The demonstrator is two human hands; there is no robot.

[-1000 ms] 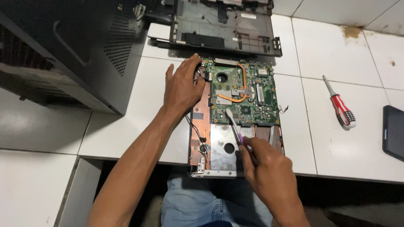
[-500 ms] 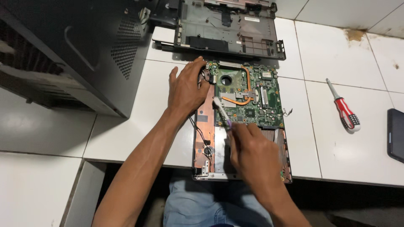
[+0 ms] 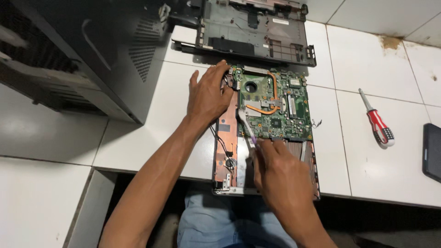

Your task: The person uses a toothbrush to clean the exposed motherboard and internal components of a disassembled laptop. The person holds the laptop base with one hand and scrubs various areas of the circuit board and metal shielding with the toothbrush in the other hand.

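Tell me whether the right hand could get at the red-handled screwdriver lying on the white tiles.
Probably yes. The red-handled screwdriver lies alone on bare white tile, to the right of the right hand, nothing between them. But that hand holds a white brush with a purple handle.

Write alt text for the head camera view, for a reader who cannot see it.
A person's right hand holds a white toothbrush with a purple handle against a green laptop motherboard in an opened copper-coloured laptop base, while the left hand steadies the board's upper left corner. On the white tiled counter lie a red-handled screwdriver and a removed dark laptop cover.
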